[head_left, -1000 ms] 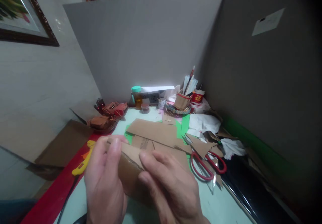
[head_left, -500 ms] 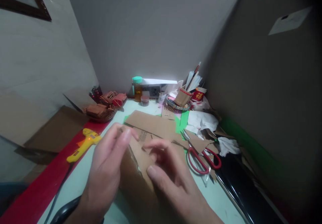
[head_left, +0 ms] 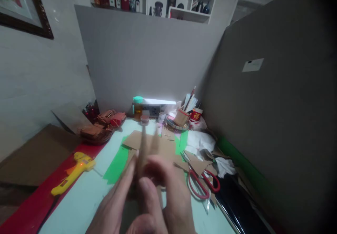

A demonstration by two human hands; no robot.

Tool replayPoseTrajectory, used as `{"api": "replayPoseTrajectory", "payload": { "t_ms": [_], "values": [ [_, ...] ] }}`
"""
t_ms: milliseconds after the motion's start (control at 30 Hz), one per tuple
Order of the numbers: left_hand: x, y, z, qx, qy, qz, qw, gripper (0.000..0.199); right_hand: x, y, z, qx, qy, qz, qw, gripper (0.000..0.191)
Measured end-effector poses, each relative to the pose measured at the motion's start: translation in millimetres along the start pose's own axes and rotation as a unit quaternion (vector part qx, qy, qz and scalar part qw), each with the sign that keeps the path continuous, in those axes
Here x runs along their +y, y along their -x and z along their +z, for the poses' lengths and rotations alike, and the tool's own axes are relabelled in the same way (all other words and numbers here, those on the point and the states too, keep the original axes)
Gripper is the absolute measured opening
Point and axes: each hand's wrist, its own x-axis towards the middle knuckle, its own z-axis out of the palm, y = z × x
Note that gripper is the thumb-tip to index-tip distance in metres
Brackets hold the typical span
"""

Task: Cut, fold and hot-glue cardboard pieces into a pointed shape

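Person's left hand (head_left: 114, 199) and right hand (head_left: 170, 195) sit close together at the lower middle of the view, both wrists cut off by the bottom edge. Held piece of brown cardboard (head_left: 143, 153) stands roughly on end between them, motion-blurred; its outline doubles and its lower part is hidden by fingers. Right hand: fingers curled, thumb and forefinger apparently pinching the cardboard. Left hand: fingers extended together along the cardboard's left side; whether its thumb grips cannot be told. Beyond the hands, flat cardboard (head_left: 164, 145) overlies a green sheet (head_left: 117, 165), partly covered by the hands. Left of the left hand, a bare strip of tabletop (head_left: 76, 206) gives open room as far as the yellow glue gun (head_left: 72, 174), whose cord runs out of view. Right of the right hand, room is tighter: red-handled scissors (head_left: 198, 185) lie nearby, blades pointing away among cardboard scraps (head_left: 197, 164), with a glossy black object (head_left: 234, 204) farther right, cut off below.
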Motion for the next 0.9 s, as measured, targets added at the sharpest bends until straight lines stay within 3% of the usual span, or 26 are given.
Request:
{"api": "replayPoseTrajectory", "payload": {
  "t_ms": [100,167,233,333,400,467,567,700,900],
  "values": [
    [-9.3,-1.3,-5.5,0.039,0.058,-0.058,0.996,0.058,-4.0,0.3,0.1,-0.049,-0.002,-0.047,0.998,0.025],
    [-13.4,-7.0,-11.4,0.079,0.091,-0.098,0.988,0.048,-8.7,0.0,-5.1,-0.019,0.045,-0.067,0.997,0.034],
    [-11.8,-11.2,-13.6,0.082,0.143,-0.126,0.978,0.047,-13.5,-2.6,-13.3,0.030,0.130,-0.075,0.988,0.039],
    [0.7,-11.1,-8.2,0.010,0.268,-0.138,0.953,0.054,-15.6,-11.5,-24.3,0.082,0.184,-0.006,0.979,0.047],
    [9.0,-8.4,-3.9,0.025,0.289,-0.140,0.947,0.051,-12.6,-19.2,-28.1,0.038,0.095,0.105,0.989,0.057],
    [12.7,-6.3,-2.3,0.021,0.265,-0.120,0.956,0.046,-7.8,-26.5,-29.6,-0.077,-0.068,0.227,0.968,0.051],
    [12.8,-5.5,-4.2,-0.013,0.228,-0.110,0.967,0.041,-2.8,-34.5,-30.9,-0.210,-0.240,0.329,0.889,0.028],
    [14.8,-4.3,-6.7,0.046,0.156,-0.114,0.980,0.043,-2.2,-36.7,-33.0,-0.222,-0.281,0.358,0.862,0.024],
    [13.6,-0.7,-11.1,0.060,-0.015,-0.020,0.998,0.027,-2.7,-26.2,-27.8,-0.186,-0.277,0.306,0.892,0.016]
  ]
}}
